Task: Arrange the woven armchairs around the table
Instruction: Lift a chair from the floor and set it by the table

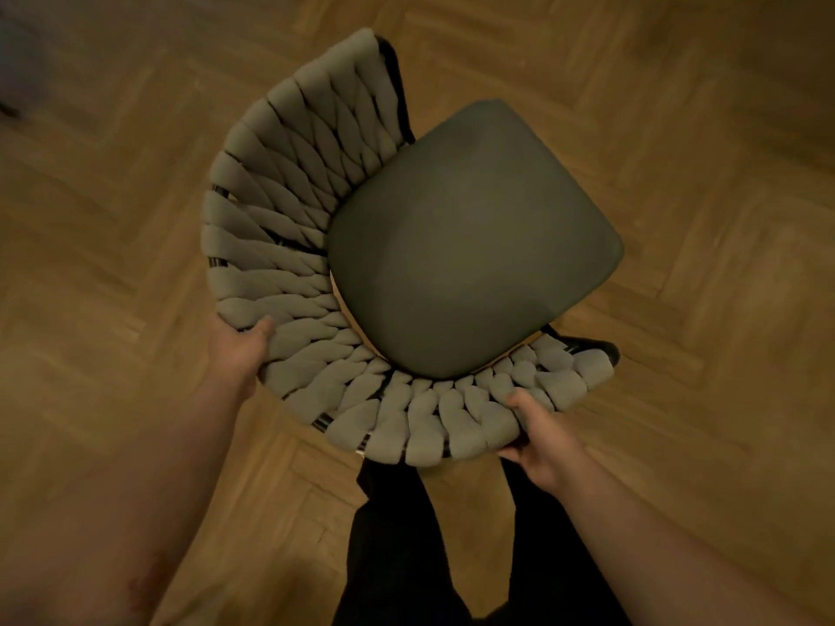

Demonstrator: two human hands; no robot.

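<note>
I look straight down on one woven armchair (289, 228). Thick grey-green braided cords wrap its curved back and arms over a black frame. Its dark green seat cushion (470, 237) points away to the upper right. My left hand (239, 350) grips the woven rim on the left side, thumb over the top. My right hand (540, 440) grips the rim at the near right, fingers curled under it. The chair's legs are hidden beneath the seat. No table is in view.
A herringbone wood floor (677, 151) surrounds the chair on every side. My legs in black trousers (406, 544) stand just behind the chair's back. A dark shape (9, 110) shows at the far left edge.
</note>
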